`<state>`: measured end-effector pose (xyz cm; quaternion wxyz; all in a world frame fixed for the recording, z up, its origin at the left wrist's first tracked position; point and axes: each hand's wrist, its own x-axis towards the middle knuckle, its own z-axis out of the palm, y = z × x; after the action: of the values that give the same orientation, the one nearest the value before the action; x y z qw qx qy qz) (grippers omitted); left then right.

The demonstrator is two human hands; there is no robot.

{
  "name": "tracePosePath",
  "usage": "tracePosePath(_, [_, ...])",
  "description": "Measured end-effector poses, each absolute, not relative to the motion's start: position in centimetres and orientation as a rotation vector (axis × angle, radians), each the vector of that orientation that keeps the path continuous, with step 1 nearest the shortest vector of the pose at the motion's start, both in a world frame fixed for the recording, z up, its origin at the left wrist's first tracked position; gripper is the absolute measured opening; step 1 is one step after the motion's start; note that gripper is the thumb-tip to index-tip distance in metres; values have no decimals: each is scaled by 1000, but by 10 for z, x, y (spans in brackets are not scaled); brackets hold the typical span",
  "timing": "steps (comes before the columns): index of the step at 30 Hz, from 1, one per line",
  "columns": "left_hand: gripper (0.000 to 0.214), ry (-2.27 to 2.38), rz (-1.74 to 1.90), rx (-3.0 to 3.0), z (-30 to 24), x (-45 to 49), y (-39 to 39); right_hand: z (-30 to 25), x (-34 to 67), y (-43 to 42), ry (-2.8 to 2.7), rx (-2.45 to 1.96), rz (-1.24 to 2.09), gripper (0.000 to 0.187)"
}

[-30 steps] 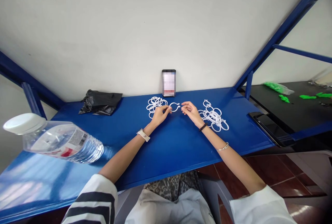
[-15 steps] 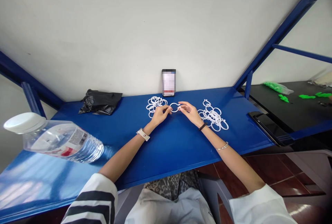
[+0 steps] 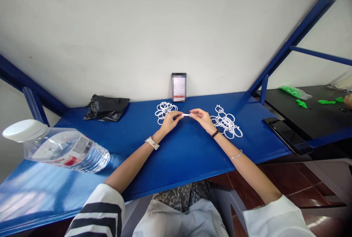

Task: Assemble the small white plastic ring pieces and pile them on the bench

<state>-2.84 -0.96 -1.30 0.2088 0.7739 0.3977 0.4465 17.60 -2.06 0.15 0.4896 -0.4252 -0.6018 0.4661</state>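
Observation:
My left hand (image 3: 169, 120) and my right hand (image 3: 202, 118) pinch the two sides of one white plastic ring (image 3: 186, 115) above the blue table (image 3: 178, 152). The ring shows edge-on, as a thin white bar between the fingertips. A pile of white rings (image 3: 163, 109) lies just behind my left hand. A second, looser heap of white rings (image 3: 227, 123) lies to the right of my right hand. A white watch sits on my left wrist, and a dark bead bracelet and a thin bangle on my right arm.
A phone (image 3: 179, 87) leans upright against the wall behind the rings. A black plastic bag (image 3: 106, 107) lies at the back left. A clear water bottle (image 3: 59, 150) lies close at the left. A dark tablet (image 3: 286, 134) rests at the table's right edge; green parts (image 3: 295, 92) lie on the neighbouring bench.
My right hand came left and took hold of the ring that my left hand was holding. The ring has since turned from face-on to edge-on between both hands.

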Motion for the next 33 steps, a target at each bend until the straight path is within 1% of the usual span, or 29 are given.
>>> tracePosePath(4, [26,1114,1229,2158,-13,-29,-10,3,176,-22,-1459,-1039,1096,34])
tracePosePath(8, [38,1121,1224,2147,-14,-28,-10,4,175,-22,-1482,-1010,1078,36])
tracePosePath(15, [47,1079,1269,2220,-19,-28,-8,5,173,-24,-1604,-951,908,32])
tracePosePath(22, [40,1074,1311,2331,-18,-27,-10,12,170,-32,-1769,-908,685,24])
tracePosePath(26, [36,1109,1339,2349,-14,-26,-15,15,169,-36,-1790,-928,618,24])
tracePosePath(33, [36,1116,1352,2366,-15,-26,-16,16,167,-39,-1804,-928,583,26])
